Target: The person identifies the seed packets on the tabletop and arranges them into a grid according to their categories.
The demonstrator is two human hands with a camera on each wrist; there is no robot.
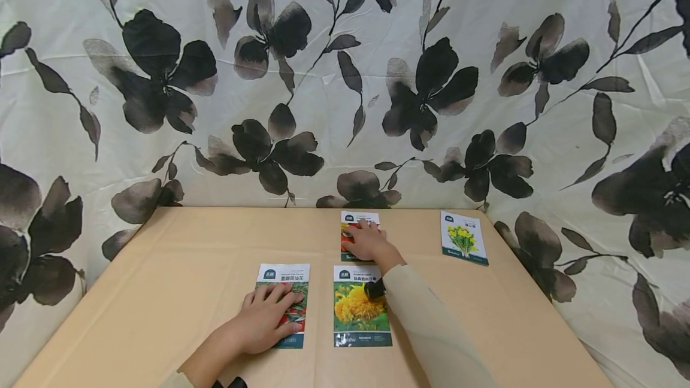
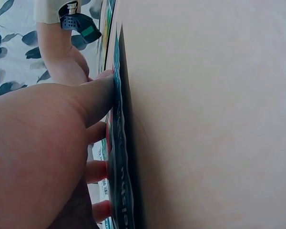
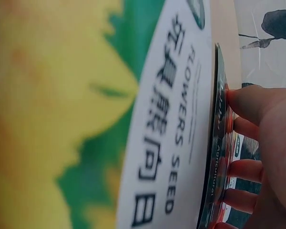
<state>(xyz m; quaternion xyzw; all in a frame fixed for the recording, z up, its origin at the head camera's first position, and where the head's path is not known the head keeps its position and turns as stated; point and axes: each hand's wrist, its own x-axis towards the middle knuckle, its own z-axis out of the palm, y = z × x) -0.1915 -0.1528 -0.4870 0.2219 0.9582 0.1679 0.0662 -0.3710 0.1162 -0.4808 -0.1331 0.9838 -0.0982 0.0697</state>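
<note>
My left hand (image 1: pixel 261 319) rests with spread fingers on a seed packet (image 1: pixel 283 273) with red flowers. In the left wrist view, thumb and fingertips touch the face of that packet (image 2: pixel 121 157), and its lower edge stands slightly off the table. Farther back, my right hand (image 1: pixel 369 241) lies over another packet (image 1: pixel 350 255) with a red picture, which it partly hides. The right wrist view has the fingers (image 3: pixel 245 169) touching this packet's face. Below the right wrist is a packet with yellow flowers (image 1: pixel 356 313), labelled FLOWERS SEED.
A packet with a bunch of yellow flowers (image 1: pixel 465 238) lies slightly turned near the table's right edge. The tan table (image 1: pixel 178 280) narrows toward the back, where a white cloth with dark flowers (image 1: pixel 345 106) hangs. The right forearm (image 1: pixel 431 322) crosses the front right.
</note>
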